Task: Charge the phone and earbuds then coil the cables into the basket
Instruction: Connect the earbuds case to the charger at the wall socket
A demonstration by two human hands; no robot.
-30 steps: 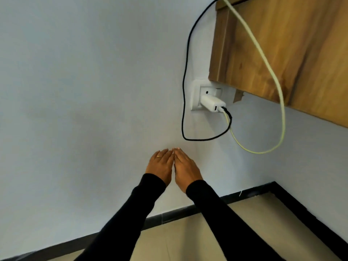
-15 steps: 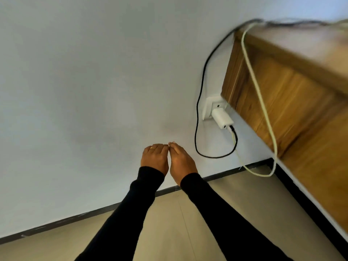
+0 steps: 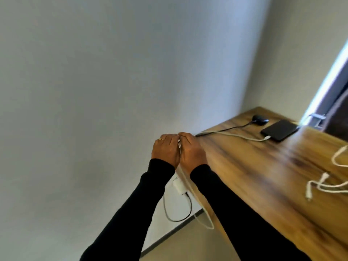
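Head view: hands meet at the near corner of the wooden desk (image 3: 263,176). I see my left hand (image 3: 165,149) and right hand (image 3: 192,149) side by side with fingers curled over; whether they grip a cable I cannot tell. On the desk a flat black phone (image 3: 279,129) has a white cable (image 3: 243,136) plugged in, and a black earbuds case (image 3: 260,118) has a black cable (image 3: 233,127). Below the hands, a white charger (image 3: 178,186) sits in the wall. Loose white cables (image 3: 331,187) lie at right.

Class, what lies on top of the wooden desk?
On the wooden desk: a black phone, a black earbud case, both cabled, and loose white cables. No basket shows.
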